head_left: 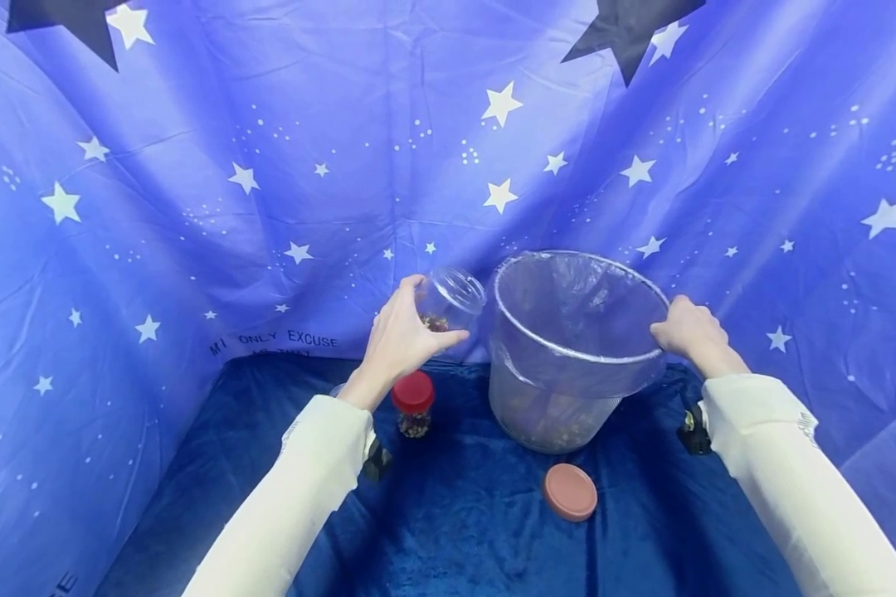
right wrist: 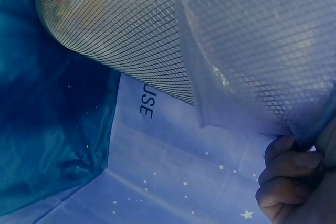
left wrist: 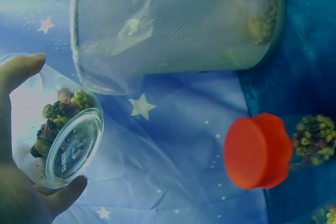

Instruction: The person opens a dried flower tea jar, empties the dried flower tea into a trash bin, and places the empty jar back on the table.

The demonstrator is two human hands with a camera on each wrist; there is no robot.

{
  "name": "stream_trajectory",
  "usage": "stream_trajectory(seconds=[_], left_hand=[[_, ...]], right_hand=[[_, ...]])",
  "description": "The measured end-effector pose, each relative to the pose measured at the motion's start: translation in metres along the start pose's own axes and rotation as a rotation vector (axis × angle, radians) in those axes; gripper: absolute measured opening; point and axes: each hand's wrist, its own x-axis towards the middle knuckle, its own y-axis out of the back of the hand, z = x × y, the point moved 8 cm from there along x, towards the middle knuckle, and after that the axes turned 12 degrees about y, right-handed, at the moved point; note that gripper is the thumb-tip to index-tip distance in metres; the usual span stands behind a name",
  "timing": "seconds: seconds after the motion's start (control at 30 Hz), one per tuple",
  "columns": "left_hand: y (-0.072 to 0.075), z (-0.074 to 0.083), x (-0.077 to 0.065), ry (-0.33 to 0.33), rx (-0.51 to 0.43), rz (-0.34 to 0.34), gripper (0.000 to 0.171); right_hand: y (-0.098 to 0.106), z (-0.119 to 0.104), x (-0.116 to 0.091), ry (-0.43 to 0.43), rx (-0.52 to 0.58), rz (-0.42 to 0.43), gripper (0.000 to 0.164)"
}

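Hands both gripping: left hand wide round tilted jar, right hand curled over bin rim.

"ONLY EXCUSE" stands on the blue backdrop (line beneath unclear); marks on the clear jar are illegible.

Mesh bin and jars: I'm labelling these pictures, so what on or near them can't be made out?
- Contents of the mesh bin, left wrist view: blurred behind its mesh.
- Clear thing, head view: mostly hidden by the left arm; can't tell what it is.
- Red-lidded jar, left wrist view: base cut off by the right edge.
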Motion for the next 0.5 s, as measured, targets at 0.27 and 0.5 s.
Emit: stream_trajectory(seconds=[0.27,0.5], left_hand=[[0.003,0.029,0.011,-0.07,0.103,0.019,0.094],[0.002,0.06,0.012,-0.235,0.24,0.047,0.094]], right_hand=[[-0.001,0.001,0.001,-0.012,-0.015,-0.008,0.057],[-0.003,0.001,0.002,-0.018,-0.021,-0.003,0.058]])
